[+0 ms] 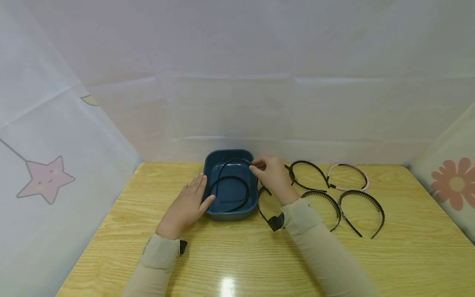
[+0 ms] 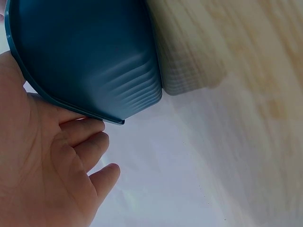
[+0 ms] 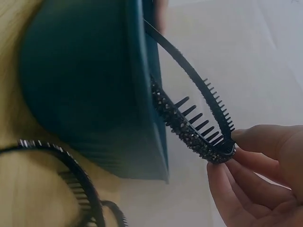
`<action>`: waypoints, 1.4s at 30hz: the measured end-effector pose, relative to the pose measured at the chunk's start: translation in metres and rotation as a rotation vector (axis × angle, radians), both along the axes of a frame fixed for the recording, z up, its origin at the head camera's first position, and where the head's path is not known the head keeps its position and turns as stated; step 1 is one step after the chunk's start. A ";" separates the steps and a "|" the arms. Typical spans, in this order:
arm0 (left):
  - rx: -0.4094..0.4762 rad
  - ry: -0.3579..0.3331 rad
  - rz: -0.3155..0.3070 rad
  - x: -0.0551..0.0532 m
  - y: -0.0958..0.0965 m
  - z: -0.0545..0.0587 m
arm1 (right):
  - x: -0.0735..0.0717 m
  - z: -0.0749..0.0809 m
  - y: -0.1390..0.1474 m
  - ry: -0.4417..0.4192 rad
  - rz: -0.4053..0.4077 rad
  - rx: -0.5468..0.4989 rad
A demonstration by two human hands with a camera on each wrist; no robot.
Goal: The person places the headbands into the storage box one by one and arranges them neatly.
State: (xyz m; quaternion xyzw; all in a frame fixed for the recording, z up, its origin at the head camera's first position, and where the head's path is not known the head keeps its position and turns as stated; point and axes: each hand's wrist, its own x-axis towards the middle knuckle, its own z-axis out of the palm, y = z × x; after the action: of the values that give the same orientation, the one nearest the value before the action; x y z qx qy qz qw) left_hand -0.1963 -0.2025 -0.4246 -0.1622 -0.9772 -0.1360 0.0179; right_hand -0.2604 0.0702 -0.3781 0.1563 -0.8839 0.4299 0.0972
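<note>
A dark blue plastic basin (image 1: 231, 215) stands near the back of the wooden table. Against its left rim rests my left hand (image 1: 186, 203), fingers fairly straight; the left wrist view shows them along the outside of the rim. My right hand (image 1: 272, 175) is over the basin's right side and pinches a black toothed headband (image 3: 191, 135) studded with glittery stones. The headband's two ends reach down inside the basin. Another black headband (image 1: 248, 194) lies in the basin.
To the right, several headbands lie on the table (image 1: 222, 255), among them a pink one (image 1: 365, 175), a black one (image 1: 382, 212) at front right and another black one (image 1: 338, 210) beside it. A white cloth (image 1: 237, 103) hangs behind the table.
</note>
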 end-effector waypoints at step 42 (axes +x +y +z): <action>-0.019 -0.008 0.010 0.000 0.001 0.001 | 0.000 -0.020 -0.018 -0.013 0.185 0.165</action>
State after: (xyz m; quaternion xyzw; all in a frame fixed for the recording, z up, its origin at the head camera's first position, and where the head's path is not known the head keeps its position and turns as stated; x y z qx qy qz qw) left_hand -0.1963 -0.2018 -0.4233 -0.1569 -0.9792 -0.1276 0.0130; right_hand -0.2606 0.0518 -0.3984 0.2418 -0.8986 0.3640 0.0382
